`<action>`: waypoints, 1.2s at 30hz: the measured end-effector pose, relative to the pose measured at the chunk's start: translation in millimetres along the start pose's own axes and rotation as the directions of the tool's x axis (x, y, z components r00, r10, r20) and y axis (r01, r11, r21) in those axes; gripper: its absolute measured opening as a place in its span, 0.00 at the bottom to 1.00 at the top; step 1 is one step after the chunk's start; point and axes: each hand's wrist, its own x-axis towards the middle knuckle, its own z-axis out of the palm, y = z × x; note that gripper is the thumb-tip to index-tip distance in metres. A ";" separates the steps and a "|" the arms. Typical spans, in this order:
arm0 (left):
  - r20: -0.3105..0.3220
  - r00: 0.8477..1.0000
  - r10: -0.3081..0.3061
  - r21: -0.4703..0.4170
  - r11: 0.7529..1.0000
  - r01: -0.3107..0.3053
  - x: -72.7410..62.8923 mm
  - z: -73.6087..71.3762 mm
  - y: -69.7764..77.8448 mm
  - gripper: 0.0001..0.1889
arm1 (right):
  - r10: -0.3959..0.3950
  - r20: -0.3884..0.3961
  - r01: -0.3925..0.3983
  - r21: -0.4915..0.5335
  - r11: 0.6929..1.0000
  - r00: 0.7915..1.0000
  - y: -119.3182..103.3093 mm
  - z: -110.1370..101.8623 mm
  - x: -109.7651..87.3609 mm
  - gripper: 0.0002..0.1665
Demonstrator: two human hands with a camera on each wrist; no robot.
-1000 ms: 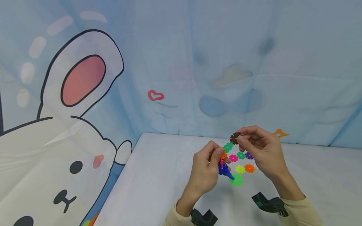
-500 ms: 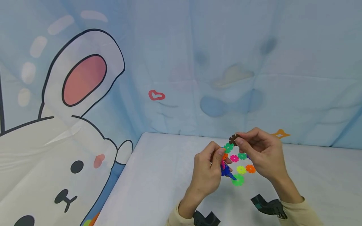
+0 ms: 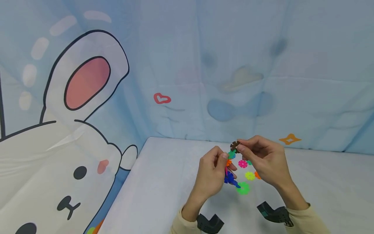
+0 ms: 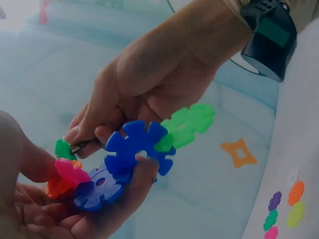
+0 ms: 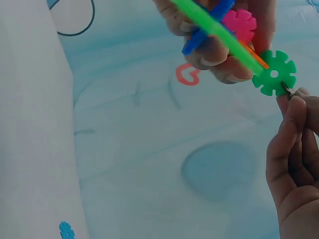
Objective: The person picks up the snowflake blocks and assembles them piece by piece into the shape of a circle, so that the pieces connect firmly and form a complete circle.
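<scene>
My left hand (image 3: 211,172) grips a chain of interlocked plastic snowflake discs above the table. Among them are blue discs (image 4: 137,149), a pink disc (image 4: 71,171), an orange disc (image 4: 56,188) and a green disc (image 5: 274,73). At the chain's lower end a light green disc (image 3: 243,188) sticks out from the blue ones. Thumb and fingers of my right hand (image 3: 267,161) pinch a brown snowflake disc (image 3: 234,147). In the right wrist view the brown disc, seen edge-on, meets a slot at the rim of the green disc. My left fingers partly hide the chain.
Loose snowflake discs lie on the white table (image 3: 163,182) beyond and between the hands, including a pink one (image 3: 243,163), a yellow one (image 3: 250,175), a purple one (image 4: 275,200) and a light blue one (image 5: 67,230). A blue patterned cloth (image 3: 187,65) hangs behind.
Both hands have shifted slightly left with the pieces, the right one also a little lower. The brown disc stays at the green disc's upper edge and both have turned somewhat.
</scene>
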 end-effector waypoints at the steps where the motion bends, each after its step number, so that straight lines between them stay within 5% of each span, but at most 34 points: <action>1: 0.005 0.999 -0.039 -0.018 0.999 0.039 1.4 -1.3 -1.1 0.15 | 0.005 0.005 -0.005 -0.008 1.000 1.000 0.5 0.5 -0.1 0.14; 6: 0.040 0.977 -0.207 -0.162 0.964 0.211 8.0 -4.9 -6.8 0.12 | 0.039 0.056 -0.035 -0.078 0.996 0.998 7.1 3.5 -0.2 0.17; 10: 0.034 0.973 -0.228 -0.198 0.953 0.231 11.5 -8.2 -11.0 0.15 | 0.089 0.051 -0.077 -0.205 0.976 0.995 19.3 0.8 -0.4 0.15; 14: -0.013 0.970 -0.244 -0.228 0.945 0.235 13.6 -12.1 -14.8 0.16 | 0.170 0.026 -0.149 -0.359 0.921 0.985 44.5 -6.0 -2.2 0.16; 17: -0.026 0.964 -0.266 -0.289 0.925 0.248 14.6 -13.2 -18.0 0.16 | 0.231 0.102 -0.155 -0.485 0.861 0.967 72.7 -8.0 -7.2 0.23; 20: -0.025 0.957 -0.288 -0.366 0.894 0.259 15.3 -12.3 -20.7 0.18 | 0.274 0.235 -0.086 -0.593 0.801 0.933 101.2 -5.6 -15.7 0.30; 27: 0.023 0.946 -0.324 -0.501 0.815 0.292 16.4 -9.0 -21.4 0.22 | 0.411 0.429 0.022 -0.713 0.701 0.804 133.1 8.7 -34.4 0.33; 30: 0.049 0.943 -0.330 -0.529 0.792 0.305 16.1 -8.2 -20.8 0.20 | 0.416 0.430 0.022 -0.717 0.697 0.801 130.8 10.3 -34.0 0.25; 36: 0.064 0.942 -0.328 -0.537 0.785 0.310 13.9 -8.3 -20.4 0.15 | 0.395 0.381 -0.037 -0.680 0.733 0.836 118.0 10.2 -28.3 0.10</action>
